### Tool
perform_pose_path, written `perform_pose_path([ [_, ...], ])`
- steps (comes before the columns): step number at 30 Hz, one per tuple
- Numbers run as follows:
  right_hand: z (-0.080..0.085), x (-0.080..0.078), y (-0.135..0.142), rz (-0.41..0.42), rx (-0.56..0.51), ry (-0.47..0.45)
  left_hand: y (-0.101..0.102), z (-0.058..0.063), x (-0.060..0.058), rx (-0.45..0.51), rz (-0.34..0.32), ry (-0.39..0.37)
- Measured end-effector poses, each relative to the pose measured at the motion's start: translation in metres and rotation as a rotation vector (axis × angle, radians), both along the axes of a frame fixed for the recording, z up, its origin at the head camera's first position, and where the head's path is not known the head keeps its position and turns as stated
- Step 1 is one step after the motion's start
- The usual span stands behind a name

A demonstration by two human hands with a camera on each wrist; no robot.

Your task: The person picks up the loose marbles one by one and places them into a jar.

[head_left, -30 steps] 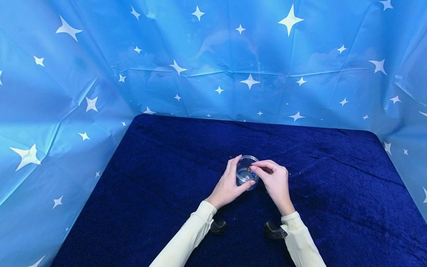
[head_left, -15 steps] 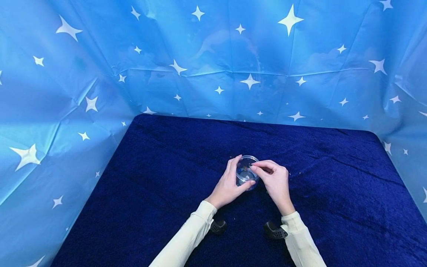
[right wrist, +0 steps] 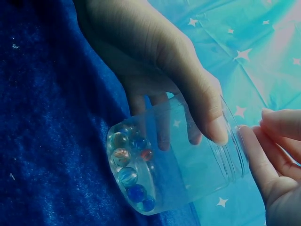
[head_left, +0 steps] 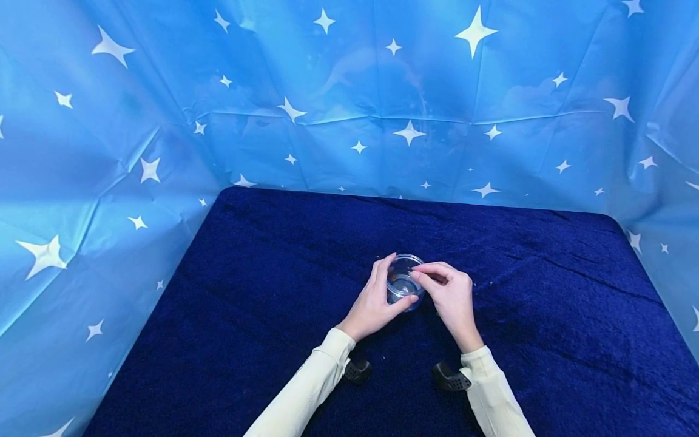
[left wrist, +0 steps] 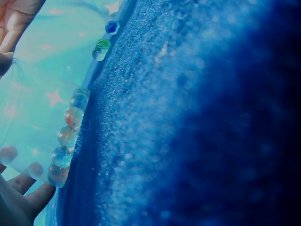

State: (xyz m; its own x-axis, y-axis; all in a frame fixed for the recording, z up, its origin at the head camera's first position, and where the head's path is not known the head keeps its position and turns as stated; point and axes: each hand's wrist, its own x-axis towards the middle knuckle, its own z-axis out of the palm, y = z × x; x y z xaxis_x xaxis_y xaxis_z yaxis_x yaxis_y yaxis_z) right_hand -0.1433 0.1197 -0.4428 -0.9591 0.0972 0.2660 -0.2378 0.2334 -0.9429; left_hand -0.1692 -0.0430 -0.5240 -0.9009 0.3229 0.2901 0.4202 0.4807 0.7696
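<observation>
My left hand (head_left: 375, 303) grips a clear plastic jar (right wrist: 193, 165) with a threaded rim, thumb on the near side and fingers around the far side. The jar stands on the dark blue cloth, its mouth up. Several glass marbles (right wrist: 128, 176), blue, orange and swirled, lie along its bottom. My right hand (head_left: 450, 291) is at the mouth, thumb and fingertips close together right at the rim. No marble shows between those fingertips. In the left wrist view, a blue marble (left wrist: 112, 27) and a green marble (left wrist: 102, 47) appear outside the jar on the cloth.
Dark blue plush cloth (head_left: 273, 315) covers the table. Small specks (head_left: 490, 283) lie on it to the right of the hands. A black wrist device (head_left: 357, 371) sits under the left sleeve, with a similar device (head_left: 450, 376) at the right. Starry blue curtains (head_left: 349, 91) surround the table.
An orange and a blue marble that showed just below the right fingertips have dropped lower into the jar. Both hands keep the same place.
</observation>
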Motion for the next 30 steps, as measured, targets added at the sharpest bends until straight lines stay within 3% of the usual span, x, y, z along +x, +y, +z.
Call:
perform_pose_path([
  [8, -0.025, -0.011, 0.007, 0.004, -0.03, 0.004, 0.0, 0.0, 0.0, 0.0, 0.0, -0.002],
  [14, -0.026, -0.01, 0.011, 0.015, -0.076, 0.027, -0.001, 0.0, 0.0, 0.004, -0.004, -0.003],
  [30, -0.028, -0.008, 0.02, 0.003, -0.205, -0.023, 0.0, -0.002, -0.001, 0.007, 0.005, 0.005],
])
